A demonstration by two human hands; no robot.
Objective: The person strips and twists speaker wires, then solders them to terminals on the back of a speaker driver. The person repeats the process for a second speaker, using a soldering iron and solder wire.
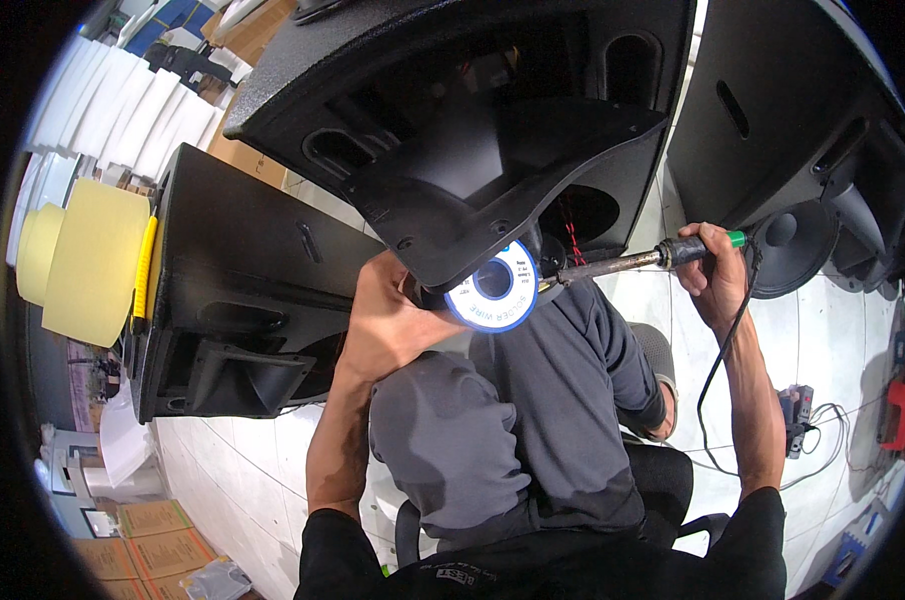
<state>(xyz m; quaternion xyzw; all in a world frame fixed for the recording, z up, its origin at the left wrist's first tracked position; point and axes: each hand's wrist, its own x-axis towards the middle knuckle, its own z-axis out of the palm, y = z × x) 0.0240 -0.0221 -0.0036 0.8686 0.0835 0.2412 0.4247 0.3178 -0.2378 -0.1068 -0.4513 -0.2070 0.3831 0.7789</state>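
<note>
While the right hand (715, 272) wraps its fingers round the dark handle of a long, metal-shafted soldering iron with a green end (618, 266), the head view shows that shaft pointing left toward a round, white-faced, blue-rimmed solder roll (518, 300). The roll sits at the near edge of a flared black plastic horn (478, 185), close to its near-left corner. At that corner the left hand (388, 315) is bent, thumb running to the roll; with its fingertips hidden, I cannot tell what it pinches. Soldering behind the horn looks to be the step in hand; the next move would call for a steady tip and solder fed to a joint I cannot see. A large black textured speaker cabinet (303, 95) closes off the far side, with twisted red wires (574, 240) at its near-right opening. White-tiled floor (823, 350) to the right leaves room to withdraw, though the thin black cable (718, 375) could snag; grey-trousered knees (443, 400) lie close below.
</note>
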